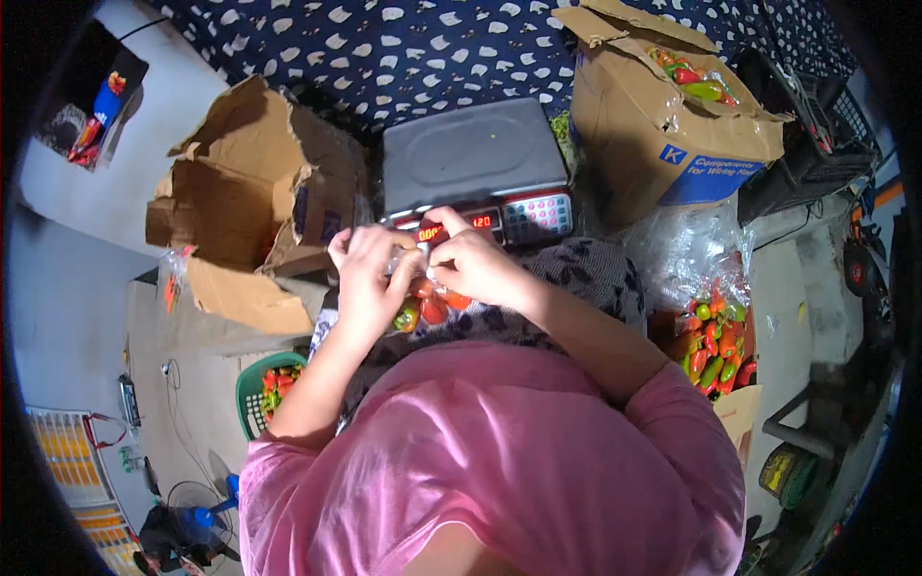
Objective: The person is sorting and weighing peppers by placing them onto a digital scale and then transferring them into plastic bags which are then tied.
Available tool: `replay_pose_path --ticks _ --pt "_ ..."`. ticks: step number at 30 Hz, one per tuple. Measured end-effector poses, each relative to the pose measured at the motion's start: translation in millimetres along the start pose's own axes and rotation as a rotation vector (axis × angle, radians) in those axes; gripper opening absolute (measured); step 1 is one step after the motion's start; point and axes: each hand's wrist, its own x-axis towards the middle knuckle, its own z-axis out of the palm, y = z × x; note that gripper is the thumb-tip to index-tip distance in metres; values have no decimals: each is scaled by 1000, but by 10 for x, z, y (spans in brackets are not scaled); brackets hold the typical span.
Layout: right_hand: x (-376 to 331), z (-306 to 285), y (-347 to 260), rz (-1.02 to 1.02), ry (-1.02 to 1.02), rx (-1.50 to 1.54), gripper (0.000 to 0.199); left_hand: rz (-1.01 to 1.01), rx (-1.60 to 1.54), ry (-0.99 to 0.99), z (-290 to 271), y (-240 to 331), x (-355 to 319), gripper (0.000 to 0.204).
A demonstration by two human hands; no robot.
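Note:
My left hand [369, 274] and my right hand [477, 269] meet over my lap, fingers closed at the gathered top of a small clear plastic bag. Red, orange and green peppers [432, 309] fill this bag, which hangs below my fingertips. Exactly how the fingers pinch the plastic is partly hidden. Just beyond my hands stands a digital scale [471, 154] with a dark grey platform, a lit red display and a keypad. Part of the display is covered by my right hand.
An open cardboard box [230, 182] stands left of the scale, and another box [663, 134] at the right has bagged peppers on top. A green basket [252, 389] of peppers is at lower left. Clear plastic [691, 269] and loose peppers [713, 350] lie to the right.

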Motion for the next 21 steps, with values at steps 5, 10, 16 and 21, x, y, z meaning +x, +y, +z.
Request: replay_pose_path --ticks 5,10,16,21 --pt "21 113 385 185 52 -285 12 174 91 50 214 54 217 18" --pt "22 63 489 158 98 -299 17 -107 101 -239 681 -177 229 12" --pt "-100 112 593 182 -16 -312 15 -502 -87 -616 806 -354 291 21" --pt "-95 226 605 205 31 -292 13 -689 -604 -590 897 -660 92 19"
